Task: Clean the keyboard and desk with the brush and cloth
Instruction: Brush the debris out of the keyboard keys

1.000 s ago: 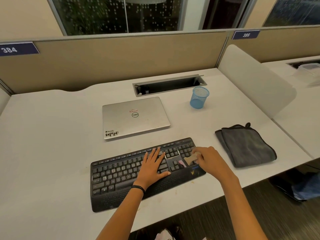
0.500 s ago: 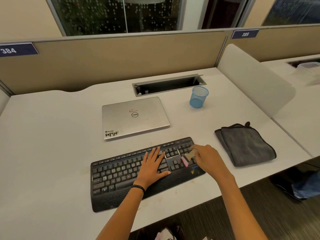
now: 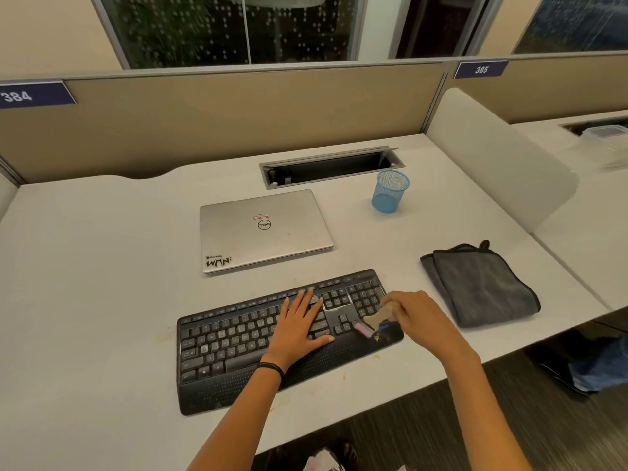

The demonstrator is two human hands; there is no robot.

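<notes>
black keyboard [image 3: 258, 338], tan brush [image 3: 378, 317] pink-tipped; folded grey cloth [image 3: 482, 283]

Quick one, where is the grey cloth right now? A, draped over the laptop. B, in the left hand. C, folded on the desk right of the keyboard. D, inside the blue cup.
C: the grey cloth lies folded on the desk, to the right of the keyboard.

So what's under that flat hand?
The black keyboard. The left hand rests flat on its keys, right of the middle. Which keys lie beneath the palm cannot be seen; the hand covers them.
</notes>
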